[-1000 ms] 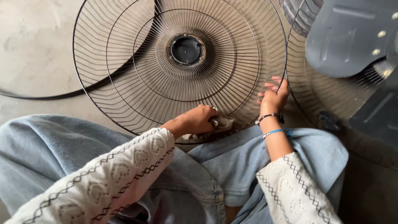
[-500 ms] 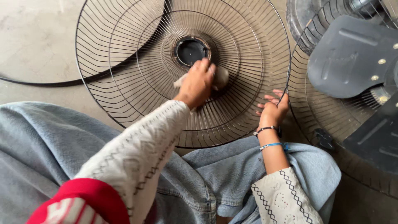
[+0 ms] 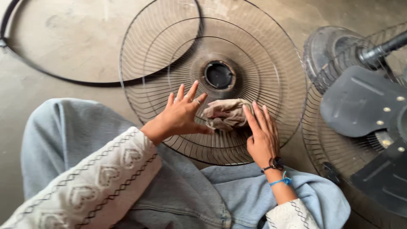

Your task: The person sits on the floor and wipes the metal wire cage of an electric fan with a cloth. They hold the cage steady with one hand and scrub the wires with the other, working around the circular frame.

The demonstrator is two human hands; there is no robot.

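A round wire fan guard (image 3: 263, 55) with a black hub (image 3: 218, 75) lies on the concrete floor, its near edge over my knees. A crumpled beige cloth (image 3: 224, 113) rests on the wires just below the hub. My left hand (image 3: 180, 113) lies on the guard left of the cloth, fingers spread, with the thumb reaching the cloth's lower edge. My right hand (image 3: 260, 133), with bracelets at the wrist, lies flat against the cloth's right side, fingers straight. Neither hand closes around the cloth.
At the right stands a fan with grey blades (image 3: 360, 106) in its rear wire guard (image 3: 316, 127), and a dark pole (image 3: 383, 48) runs off to the upper right. A black ring (image 3: 106, 82) lies on the floor at the upper left. My denim-clad legs (image 3: 68, 131) fill the bottom.
My left hand pulled back from the hub and let the cloth go. My right hand left the guard's rim and came to the cloth's right side. The view shifted right.
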